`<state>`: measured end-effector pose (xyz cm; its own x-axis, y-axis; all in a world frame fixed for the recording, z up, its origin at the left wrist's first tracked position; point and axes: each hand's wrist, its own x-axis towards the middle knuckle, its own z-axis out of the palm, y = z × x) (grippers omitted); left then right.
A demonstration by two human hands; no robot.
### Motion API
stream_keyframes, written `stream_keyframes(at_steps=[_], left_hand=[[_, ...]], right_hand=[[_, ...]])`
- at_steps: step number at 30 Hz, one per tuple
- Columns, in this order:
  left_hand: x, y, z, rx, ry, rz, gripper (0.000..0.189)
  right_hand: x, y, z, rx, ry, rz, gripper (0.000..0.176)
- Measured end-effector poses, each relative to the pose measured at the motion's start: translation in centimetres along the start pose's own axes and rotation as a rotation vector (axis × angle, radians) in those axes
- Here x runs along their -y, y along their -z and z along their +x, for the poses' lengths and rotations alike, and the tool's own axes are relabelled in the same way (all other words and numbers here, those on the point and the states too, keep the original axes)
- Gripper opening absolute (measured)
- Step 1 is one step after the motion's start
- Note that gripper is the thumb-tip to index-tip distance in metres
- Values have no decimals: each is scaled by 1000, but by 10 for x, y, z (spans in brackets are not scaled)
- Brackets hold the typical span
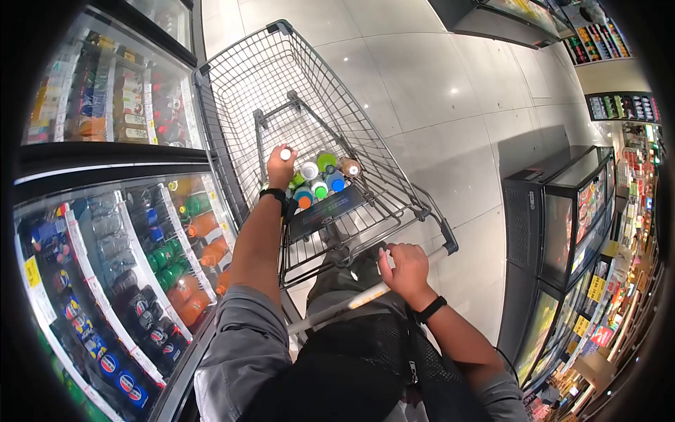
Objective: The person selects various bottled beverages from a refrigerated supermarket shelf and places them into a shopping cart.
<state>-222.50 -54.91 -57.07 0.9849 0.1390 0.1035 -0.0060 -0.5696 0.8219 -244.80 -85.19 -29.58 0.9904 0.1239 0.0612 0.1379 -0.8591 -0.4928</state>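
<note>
My left hand (280, 172) is over the near left part of the shopping cart (320, 53), closed around a white-capped bottle (285, 154). The hand hides most of that bottle's body. Just right of it, several bottles stand together at the cart's near end, among them a blue-capped bottle (337, 185), a green-capped bottle (320, 192), an orange-capped bottle (304, 202) and a brown bottle (350, 167) with a white cap. Near its right end, the cart handle (337, 310) passes under my right hand (408, 269), whose fingers curl over it.
Glass-doored drink fridges (98, 162) filled with bottles and cans run close along the left. A black freezer cabinet (524, 218) stands on the right, with stocked shelves (633, 246) beyond. Pale tiled floor (422, 84) lies between the cart and the cabinets.
</note>
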Motion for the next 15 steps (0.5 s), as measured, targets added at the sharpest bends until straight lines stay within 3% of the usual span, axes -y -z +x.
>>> stream_keyframes(at_steps=[3,4,6,10,12,14,15], left_hand=[[20,1,-14,51,121,83,41],[72,-22,-21,98,185,38,41],[57,-22,-26,55,18,337,37],[39,-18,-20,176,255,257,29],[34,-17,-22,122,174,255,27],[12,-7,-24,330,309,253,24],[31,-18,-32,257,188,255,22]], right_hand=[[-4,-11,1,10,-23,11,11],[-6,-11,-1,6,-43,-10,12],[-10,-9,-2,7,-64,-37,13],[-9,-16,-4,-13,-74,-73,15],[-7,-19,-7,-4,-88,-71,17],[-8,-21,-8,-1,-81,-78,17],[-6,-22,-10,-3,-87,-86,17]])
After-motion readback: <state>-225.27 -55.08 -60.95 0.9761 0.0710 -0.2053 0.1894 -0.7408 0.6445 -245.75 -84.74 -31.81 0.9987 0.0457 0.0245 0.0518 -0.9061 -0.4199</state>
